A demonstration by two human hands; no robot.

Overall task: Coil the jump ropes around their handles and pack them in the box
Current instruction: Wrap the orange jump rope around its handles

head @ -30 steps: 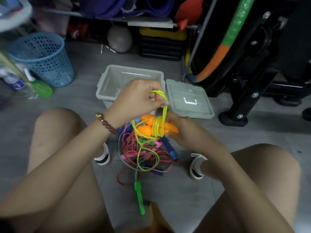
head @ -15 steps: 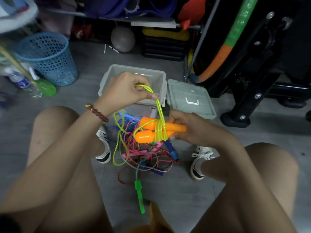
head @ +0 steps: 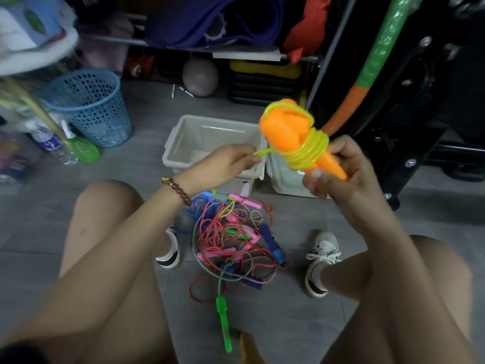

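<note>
My right hand [head: 338, 169] grips the two orange handles [head: 288, 132] of a jump rope, held tilted up above the box lid. Several turns of yellow-green rope [head: 311, 151] are wound round the handles. My left hand [head: 225, 164] pinches the short loose end of that rope, pulled out to the left over the open clear box [head: 181, 132]. Between my feet on the floor lies a tangled pile of other jump ropes [head: 233, 240] in red, pink, blue and green, with a green handle [head: 224, 319] sticking out toward me.
The box lid [head: 280, 177] lies on the floor right of the box, partly behind the handles. A blue mesh basket [head: 89, 106] stands at the left with a bottle [head: 49, 143] beside it. Black exercise equipment [head: 409, 106] fills the right; a shelf and a ball [head: 200, 77] are behind.
The rope's slack has been wound onto the orange handles. My right hand lifted and tilted the handles up to the right; my left hand dropped and now holds only a short end.
</note>
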